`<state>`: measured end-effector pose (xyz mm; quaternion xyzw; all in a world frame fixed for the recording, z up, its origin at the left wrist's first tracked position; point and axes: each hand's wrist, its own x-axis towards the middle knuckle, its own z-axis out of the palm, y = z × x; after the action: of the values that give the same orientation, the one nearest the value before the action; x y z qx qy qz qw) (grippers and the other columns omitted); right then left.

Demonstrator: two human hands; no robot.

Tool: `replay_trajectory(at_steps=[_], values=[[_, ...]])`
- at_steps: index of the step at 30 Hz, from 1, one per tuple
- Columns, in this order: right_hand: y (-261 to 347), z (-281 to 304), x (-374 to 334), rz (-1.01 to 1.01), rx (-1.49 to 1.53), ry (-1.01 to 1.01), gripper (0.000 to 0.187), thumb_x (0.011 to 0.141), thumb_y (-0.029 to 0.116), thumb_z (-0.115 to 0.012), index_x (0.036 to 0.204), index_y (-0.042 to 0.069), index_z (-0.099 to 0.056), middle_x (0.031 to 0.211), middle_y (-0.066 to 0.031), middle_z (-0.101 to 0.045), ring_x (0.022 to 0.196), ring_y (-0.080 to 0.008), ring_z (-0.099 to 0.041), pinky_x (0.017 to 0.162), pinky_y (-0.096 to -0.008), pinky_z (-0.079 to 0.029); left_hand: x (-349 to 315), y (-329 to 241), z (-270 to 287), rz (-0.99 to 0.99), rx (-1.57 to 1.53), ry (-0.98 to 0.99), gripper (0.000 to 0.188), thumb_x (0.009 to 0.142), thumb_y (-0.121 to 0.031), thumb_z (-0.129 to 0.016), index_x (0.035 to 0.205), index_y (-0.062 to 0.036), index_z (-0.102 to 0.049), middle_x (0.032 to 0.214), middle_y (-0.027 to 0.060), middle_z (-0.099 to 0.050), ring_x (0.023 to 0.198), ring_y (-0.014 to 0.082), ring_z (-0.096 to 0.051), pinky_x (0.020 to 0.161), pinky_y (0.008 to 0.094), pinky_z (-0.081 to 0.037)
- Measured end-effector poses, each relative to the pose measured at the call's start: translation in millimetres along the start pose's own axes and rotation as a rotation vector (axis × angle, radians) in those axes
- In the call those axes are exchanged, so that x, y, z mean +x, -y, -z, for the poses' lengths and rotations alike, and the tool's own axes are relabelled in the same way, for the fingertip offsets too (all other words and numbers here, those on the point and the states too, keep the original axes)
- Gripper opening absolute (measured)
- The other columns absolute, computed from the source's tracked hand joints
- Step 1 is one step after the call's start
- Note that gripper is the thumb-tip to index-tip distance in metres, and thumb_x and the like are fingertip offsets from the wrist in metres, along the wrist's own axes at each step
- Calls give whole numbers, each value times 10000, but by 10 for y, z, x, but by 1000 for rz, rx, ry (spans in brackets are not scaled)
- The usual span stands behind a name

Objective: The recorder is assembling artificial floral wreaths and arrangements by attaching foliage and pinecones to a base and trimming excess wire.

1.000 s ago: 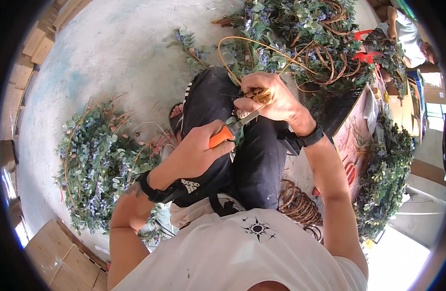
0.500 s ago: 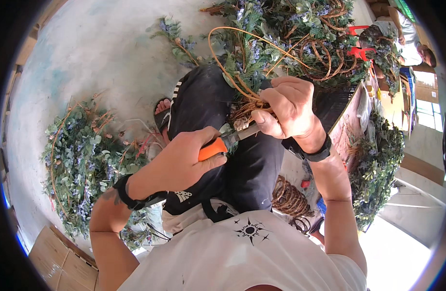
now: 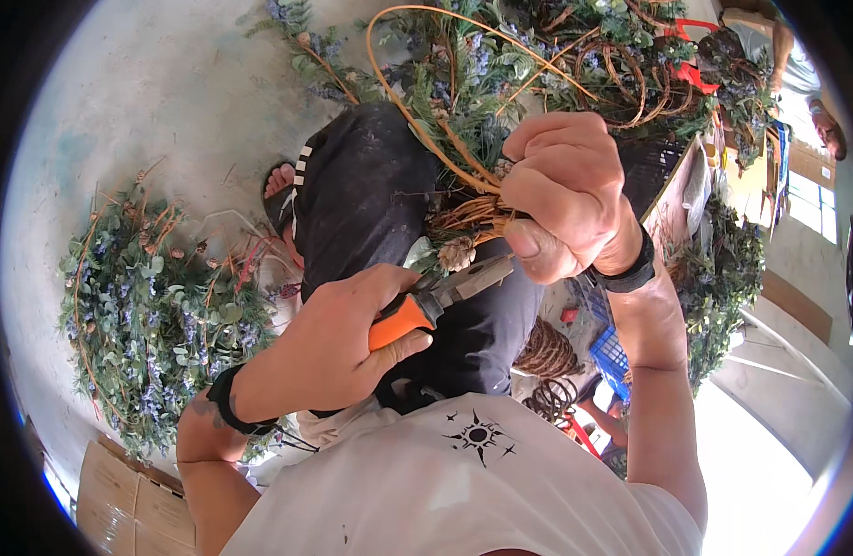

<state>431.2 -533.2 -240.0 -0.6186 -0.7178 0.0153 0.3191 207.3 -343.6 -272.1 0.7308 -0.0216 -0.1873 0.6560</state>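
Observation:
My left hand (image 3: 347, 320) is closed round the orange and black handles of a pair of pliers (image 3: 459, 285). The metal jaws of the pliers point right, with their tip by my right thumb. My right hand (image 3: 565, 199) is clenched on a bundle of tan vine stems (image 3: 473, 218), which lies over my knees. From that fist a long stem loops up and away to the far side. A pale pine cone (image 3: 457, 253) and a green leaf sit at the bundle's near edge, just beyond the pliers. Whether the jaws grip anything is hidden by my thumb.
Leafy garlands with blue flowers (image 3: 157, 324) are heaped on the floor at left; more greenery with twisted vine hoops (image 3: 630, 83) lies at the far side. A brown vine coil (image 3: 549, 350) and a blue crate (image 3: 612, 357) are at lower right. Another person (image 3: 802, 83) is at far right.
My right fist and the vine bundle have shifted slightly in view. The pliers' tip has moved from beside the stems to nearer my right thumb, and the pine cone shows more fully.

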Motion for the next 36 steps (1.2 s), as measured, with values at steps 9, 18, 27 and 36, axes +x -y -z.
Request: replay_trajectory(at_steps=[9,18,27,36], values=[[113,-234,98,122,-93,-47,255,791,250,-701,700,85,-528,567,2,-377,439,-223,-429,523,-365,-438,-478,-24,-104,82,5,-8,422,916,-185,-718,1250,41,-592,1001,232,-640,896,443,-646,805,446,-520],[491,-91,-205,-170,-87,-27,509,919,457,-754,1171,35,-622,656,-70,-564,578,-313,-601,529,-415,-468,-305,-264,400,-61,524,-73,437,878,-188,-770,1240,-16,-597,1107,208,-656,1000,463,-633,841,500,-510],[941,-295,-499,-534,-156,-113,611,950,143,-737,1451,-39,-437,1213,-292,-630,1032,-496,-642,845,-505,-552,-5,-368,617,-218,796,-162,371,890,-132,-729,1225,-39,-602,1067,163,-650,981,427,-642,831,484,-510],[918,-459,-659,-656,-216,-208,511,939,175,-719,1339,-46,-491,1139,-299,-629,1020,-497,-642,863,-528,-548,158,-116,348,-408,989,-400,287,906,-95,-699,1183,-60,-633,1048,171,-648,912,434,-637,782,462,-515]])
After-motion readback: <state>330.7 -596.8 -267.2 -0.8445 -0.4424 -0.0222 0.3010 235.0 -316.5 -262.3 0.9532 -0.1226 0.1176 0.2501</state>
